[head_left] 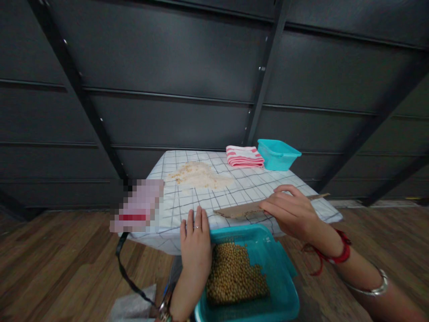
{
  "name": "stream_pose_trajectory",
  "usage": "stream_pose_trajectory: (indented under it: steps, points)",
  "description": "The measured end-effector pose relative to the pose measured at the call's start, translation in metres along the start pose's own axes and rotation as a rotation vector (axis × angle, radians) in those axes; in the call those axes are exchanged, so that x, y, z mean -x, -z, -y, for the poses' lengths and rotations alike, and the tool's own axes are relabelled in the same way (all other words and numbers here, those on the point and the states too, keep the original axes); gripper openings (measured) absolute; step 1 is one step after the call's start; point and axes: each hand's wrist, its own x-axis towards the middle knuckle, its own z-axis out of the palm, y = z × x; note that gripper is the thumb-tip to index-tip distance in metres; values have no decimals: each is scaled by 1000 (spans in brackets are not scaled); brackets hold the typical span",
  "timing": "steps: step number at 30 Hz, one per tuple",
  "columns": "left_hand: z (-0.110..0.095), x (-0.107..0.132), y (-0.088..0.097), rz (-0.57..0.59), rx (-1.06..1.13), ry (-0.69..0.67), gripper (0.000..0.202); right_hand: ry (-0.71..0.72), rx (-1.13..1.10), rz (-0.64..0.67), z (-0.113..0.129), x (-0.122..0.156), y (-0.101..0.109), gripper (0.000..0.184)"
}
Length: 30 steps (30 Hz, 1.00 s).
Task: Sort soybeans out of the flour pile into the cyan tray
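Observation:
My right hand [291,212] is closed around a long strip of brown cardboard [239,211], which lies low over the front of the checked tablecloth [181,201]. My left hand [196,241] rests flat at the cloth's front edge, fingers stretched out, beside the rim of a teal plastic basket [284,286]. Round tan beans, like soybeans, [234,273] fill the left part of that basket, below the table edge. Farther back on the cloth spreads a pale heap of fine grains [201,175], with yellowish bits along its left side.
A folded pink-and-white striped towel [244,156] lies at the back of the table, beside a second teal basket [278,155]. At the left corner is a blurred-out pink item [140,203] with a black strap [125,268] hanging down. Dark metal panels [181,58] stand behind.

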Motion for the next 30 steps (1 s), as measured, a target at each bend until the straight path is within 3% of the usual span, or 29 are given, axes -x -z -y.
stream_pose_trajectory:
  steps: [10,23,30]
  points:
    - [1,1,-1,-41,2,1,49,-36,-199,56,9,12,20,20]
    - [0,0,1,-14,34,8,53,35,-109,-61,17,19,39,19]
    - [1,1,1,-2,18,-1,56,17,-26,-108,7,11,38,20]
